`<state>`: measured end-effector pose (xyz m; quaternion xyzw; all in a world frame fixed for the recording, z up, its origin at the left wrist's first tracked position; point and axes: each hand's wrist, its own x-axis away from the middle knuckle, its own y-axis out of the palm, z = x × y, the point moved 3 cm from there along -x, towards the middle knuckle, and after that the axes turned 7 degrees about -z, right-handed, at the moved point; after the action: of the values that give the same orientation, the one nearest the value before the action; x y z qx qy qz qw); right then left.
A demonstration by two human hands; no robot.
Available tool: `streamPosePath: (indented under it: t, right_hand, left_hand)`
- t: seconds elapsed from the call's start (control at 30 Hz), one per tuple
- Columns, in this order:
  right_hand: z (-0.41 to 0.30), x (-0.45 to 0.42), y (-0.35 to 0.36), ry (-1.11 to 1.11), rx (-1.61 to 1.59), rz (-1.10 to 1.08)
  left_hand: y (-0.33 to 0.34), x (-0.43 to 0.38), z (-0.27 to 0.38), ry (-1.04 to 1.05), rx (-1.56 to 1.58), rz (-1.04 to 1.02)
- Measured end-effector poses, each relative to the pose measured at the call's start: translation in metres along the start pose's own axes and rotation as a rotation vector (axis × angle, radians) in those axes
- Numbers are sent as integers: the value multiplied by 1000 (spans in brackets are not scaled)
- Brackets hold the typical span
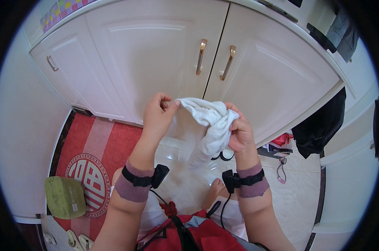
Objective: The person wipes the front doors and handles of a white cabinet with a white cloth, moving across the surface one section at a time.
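Note:
A white terry cloth [213, 125], twisted and bunched, hangs between my two hands in front of white cabinet doors [155, 56]. My left hand [161, 114] pinches its upper left corner between thumb and finger. Around the thicker right part of the cloth, my right hand [241, 131] is closed, with the lower end hanging blurred beneath it. Both wrists carry a purple cuff with a black strap and a small black device, from which a cable runs.
A red mat [123, 138] lies at left with a green stool [65, 197] on it. Slippers [78, 240] stand at lower left, dark footwear [226, 155] below the cloth. A black bag [321, 122] hangs at right, near a box of items [275, 150].

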<state>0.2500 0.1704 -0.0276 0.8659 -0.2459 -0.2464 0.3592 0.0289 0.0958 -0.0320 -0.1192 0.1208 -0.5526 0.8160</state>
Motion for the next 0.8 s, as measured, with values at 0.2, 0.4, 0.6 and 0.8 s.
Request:
streamPosePath:
  t: [0.2, 0.4, 0.6, 0.8]
  right_hand:
    - [6, -1, 9, 17, 130, 31]
    - [13, -1, 16, 54, 169, -76]
    - [17, -3, 0, 143, 507, 195]
    - [44, -4, 4, 451, 648, 72]
  left_hand:
    - [35, 19, 12, -184, 521, -525]
    - [31, 20, 23, 17, 578, -310]
    - [20, 15, 19, 62, 725, -206]
    - [15, 16, 28, 124, 993, -222]
